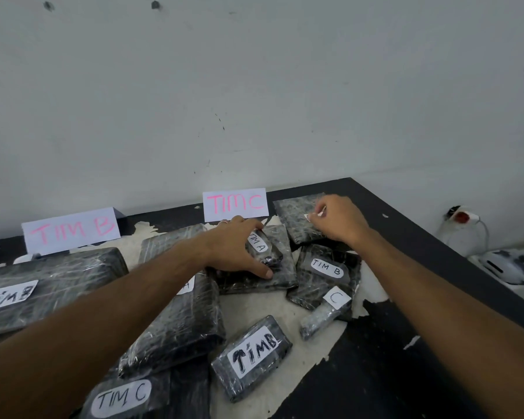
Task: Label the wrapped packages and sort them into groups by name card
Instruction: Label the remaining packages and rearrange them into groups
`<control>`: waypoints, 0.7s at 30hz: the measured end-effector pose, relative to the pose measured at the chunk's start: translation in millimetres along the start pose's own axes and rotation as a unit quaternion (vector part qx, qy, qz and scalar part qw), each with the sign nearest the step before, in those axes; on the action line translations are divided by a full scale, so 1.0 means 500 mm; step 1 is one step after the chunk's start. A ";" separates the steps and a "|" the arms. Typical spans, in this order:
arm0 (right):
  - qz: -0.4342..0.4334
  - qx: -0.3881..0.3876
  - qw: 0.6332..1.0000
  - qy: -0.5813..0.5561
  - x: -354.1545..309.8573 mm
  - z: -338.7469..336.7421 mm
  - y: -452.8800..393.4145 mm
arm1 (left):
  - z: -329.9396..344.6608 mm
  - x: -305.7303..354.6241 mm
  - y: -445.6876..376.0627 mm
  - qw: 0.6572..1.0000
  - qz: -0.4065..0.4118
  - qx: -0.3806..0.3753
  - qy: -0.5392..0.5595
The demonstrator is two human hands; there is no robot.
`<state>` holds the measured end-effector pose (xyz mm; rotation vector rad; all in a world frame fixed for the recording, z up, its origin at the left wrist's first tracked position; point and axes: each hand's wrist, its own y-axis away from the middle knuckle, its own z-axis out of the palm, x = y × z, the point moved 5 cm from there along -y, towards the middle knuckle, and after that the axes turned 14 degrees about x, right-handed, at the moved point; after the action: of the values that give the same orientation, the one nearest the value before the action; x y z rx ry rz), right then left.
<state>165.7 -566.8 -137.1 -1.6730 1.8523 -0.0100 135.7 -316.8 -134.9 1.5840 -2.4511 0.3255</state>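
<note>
a black tabletop (406,373) with peeling patches fills the lower half of the frame, scattered with packages wrapped in dark plastic film. at centre, the left hand (236,249) lies over a small package labelled "tim a" (262,247), its grip curled around it with the thumb down at the near side and the fingers over the far edge; that package sits on a flatter wrapped package (254,279). just right of centre, the right hand (339,220) pinches a small white label (310,216) between thumb and fingertips, its grip closed on the paper, right over an unlabelled flat package (294,219) lying at the far edge beside the "tim c" name card (236,204). a "tim b" name card (70,229) stands at the left against the wall. below the right hand lies a package labelled "tim b" (325,275), and a small roll marked "c" (325,314) rests on its near corner. at lower centre sits another "tim b" package (251,356), at bottom left a "tim c" package (121,399), and at the left edge a large "tim b" package (49,285).
</note>
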 end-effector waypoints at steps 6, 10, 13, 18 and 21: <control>0.004 -0.163 0.986 0.043 0.022 -0.031 0.101 | 0.002 0.037 0.024 1.000 0.020 -0.010 0.014; -0.018 -0.141 0.989 0.043 0.026 -0.022 0.146 | 0.013 0.057 0.046 0.999 0.037 -0.018 0.006; -0.033 -0.134 0.990 -0.011 0.033 -0.022 0.163 | 0.017 0.064 0.062 0.999 0.048 -0.017 -0.002; -0.040 -0.091 0.993 -0.069 0.035 -0.046 0.177 | 0.013 0.069 0.077 0.998 0.058 -0.016 0.000; -0.048 -0.049 0.997 -0.040 0.031 -0.066 0.173 | 0.011 0.074 0.083 0.998 0.058 -0.009 0.008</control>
<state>73.6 -577.0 -152.9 -1.8014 1.7382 0.1084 82.7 -334.0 -132.5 1.4293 -2.5336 0.3326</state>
